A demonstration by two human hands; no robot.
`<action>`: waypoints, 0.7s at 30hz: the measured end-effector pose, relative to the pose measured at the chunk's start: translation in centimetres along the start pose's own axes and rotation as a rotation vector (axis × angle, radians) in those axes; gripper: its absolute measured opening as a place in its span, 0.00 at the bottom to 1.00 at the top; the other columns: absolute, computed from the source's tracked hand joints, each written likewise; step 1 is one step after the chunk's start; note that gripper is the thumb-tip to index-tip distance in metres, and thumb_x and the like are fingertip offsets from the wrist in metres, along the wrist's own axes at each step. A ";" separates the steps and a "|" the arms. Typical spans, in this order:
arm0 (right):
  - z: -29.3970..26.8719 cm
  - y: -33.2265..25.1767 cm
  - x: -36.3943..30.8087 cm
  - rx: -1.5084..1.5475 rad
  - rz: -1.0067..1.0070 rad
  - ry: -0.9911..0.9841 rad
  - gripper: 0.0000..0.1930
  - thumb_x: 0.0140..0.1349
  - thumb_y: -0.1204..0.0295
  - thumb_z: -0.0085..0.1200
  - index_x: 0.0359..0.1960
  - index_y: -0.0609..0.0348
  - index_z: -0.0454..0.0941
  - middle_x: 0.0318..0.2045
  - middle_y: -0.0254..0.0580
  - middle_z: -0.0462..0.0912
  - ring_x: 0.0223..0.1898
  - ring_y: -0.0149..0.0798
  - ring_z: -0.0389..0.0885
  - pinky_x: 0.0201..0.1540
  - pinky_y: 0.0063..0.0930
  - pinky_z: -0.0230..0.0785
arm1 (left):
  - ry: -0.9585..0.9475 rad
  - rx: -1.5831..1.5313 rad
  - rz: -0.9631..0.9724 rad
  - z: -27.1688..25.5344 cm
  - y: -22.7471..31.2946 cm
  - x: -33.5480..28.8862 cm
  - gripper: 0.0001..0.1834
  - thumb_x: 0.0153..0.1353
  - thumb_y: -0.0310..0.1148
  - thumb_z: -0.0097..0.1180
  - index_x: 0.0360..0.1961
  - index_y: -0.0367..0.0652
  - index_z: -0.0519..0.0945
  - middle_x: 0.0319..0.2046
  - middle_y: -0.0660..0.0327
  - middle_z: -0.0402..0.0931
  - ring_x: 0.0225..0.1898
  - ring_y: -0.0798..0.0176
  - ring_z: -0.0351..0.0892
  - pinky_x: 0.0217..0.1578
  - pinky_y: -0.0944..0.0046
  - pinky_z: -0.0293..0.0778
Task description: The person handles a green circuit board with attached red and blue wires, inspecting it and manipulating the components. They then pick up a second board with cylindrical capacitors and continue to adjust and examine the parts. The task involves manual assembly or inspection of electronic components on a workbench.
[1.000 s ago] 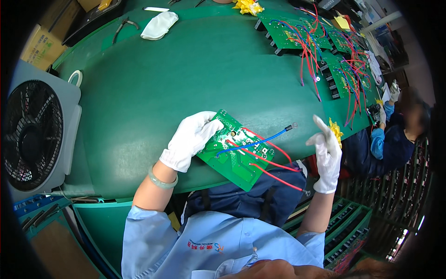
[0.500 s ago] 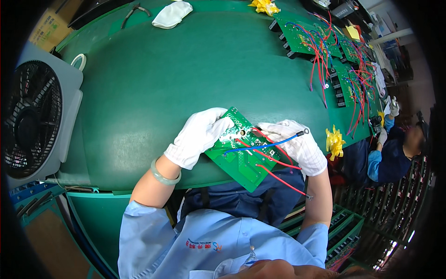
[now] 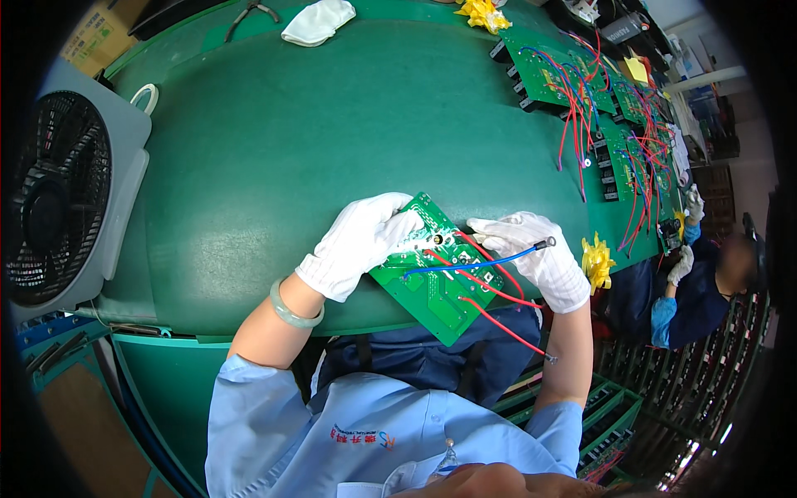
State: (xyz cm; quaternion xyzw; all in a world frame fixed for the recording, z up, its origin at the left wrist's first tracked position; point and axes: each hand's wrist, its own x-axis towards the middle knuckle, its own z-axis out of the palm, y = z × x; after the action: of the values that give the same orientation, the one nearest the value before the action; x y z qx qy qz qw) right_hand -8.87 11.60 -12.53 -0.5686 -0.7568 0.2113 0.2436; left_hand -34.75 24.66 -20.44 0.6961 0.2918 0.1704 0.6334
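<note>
A green circuit board (image 3: pixel 423 303) is held tilted at the near edge of the table, over my lap. My gloved left hand (image 3: pixel 361 241) grips its upper left edge, with the thumb and fingertips on the board's face. My gloved right hand (image 3: pixel 535 257) is closed at the board's right edge; some of its fingertips are hidden behind the board and wires. From the board's face rise a blue wire (image 3: pixel 473 264) ending in a ring terminal and several red wires (image 3: pixel 506 324), which reach across toward my right hand.
Several wired circuit boards (image 3: pixel 552 79) stand at the far right. A grey fan (image 3: pixel 58 195) occupies the left side. A white cloth (image 3: pixel 318 22), pliers (image 3: pixel 249 15), a tape roll (image 3: pixel 145 98) and yellow bundles (image 3: pixel 597 263) lie around. A co-worker (image 3: pixel 706 282) sits at the right.
The view has shifted slightly. Both hands keep their places on the board, and the red and blue wires have moved only a little.
</note>
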 end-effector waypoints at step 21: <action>-0.2 -0.4 0.1 -0.277 -0.024 -0.011 0.10 0.64 0.66 0.52 0.42 0.47 0.85 0.44 0.34 0.88 0.37 0.45 0.85 0.39 0.37 0.77 | 0.041 0.109 0.097 0.1 0.1 -0.1 0.12 0.71 0.29 0.57 0.51 0.33 0.80 0.33 0.67 0.78 0.35 0.77 0.71 0.37 0.75 0.71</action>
State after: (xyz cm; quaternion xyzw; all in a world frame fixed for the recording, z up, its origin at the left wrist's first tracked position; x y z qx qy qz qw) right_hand -9.06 11.61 -12.15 -0.5863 -0.7869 0.1050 0.1613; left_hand -34.73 24.51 -20.39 0.7392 0.2795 0.1988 0.5797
